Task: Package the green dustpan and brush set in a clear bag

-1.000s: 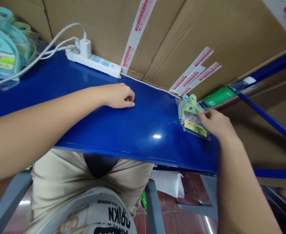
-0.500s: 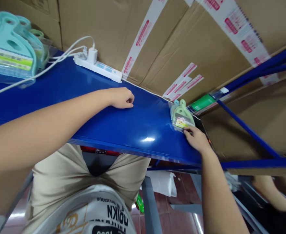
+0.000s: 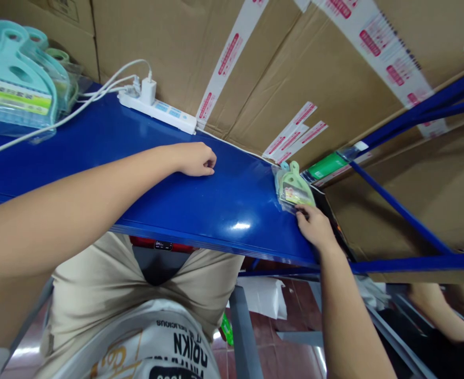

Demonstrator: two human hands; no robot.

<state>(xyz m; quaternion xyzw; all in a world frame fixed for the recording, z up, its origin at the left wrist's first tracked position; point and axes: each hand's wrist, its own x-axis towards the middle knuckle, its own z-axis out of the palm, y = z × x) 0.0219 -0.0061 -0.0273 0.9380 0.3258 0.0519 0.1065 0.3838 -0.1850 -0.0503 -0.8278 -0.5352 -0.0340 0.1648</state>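
My left hand rests on the blue tabletop, its fingers curled in and nothing visible in them. To the right, my right hand has its thumb and fingers at the lower edge of a small bagged pale-green dustpan. The pack carries a colourful label and lies at the table's right end, with a light-blue piece showing behind it. At the far left lie larger bagged light-blue dustpans, stacked, with a yellow-green label on the front one.
A white power strip with plugs and white cables runs along the back. Taped cardboard boxes form a wall behind. A bottle with a green label lies by the blue rack bars. Another person's arm shows at lower right.
The view has shifted very slightly. My right hand stays at the small dustpan pack, and my left hand keeps its place on the table.
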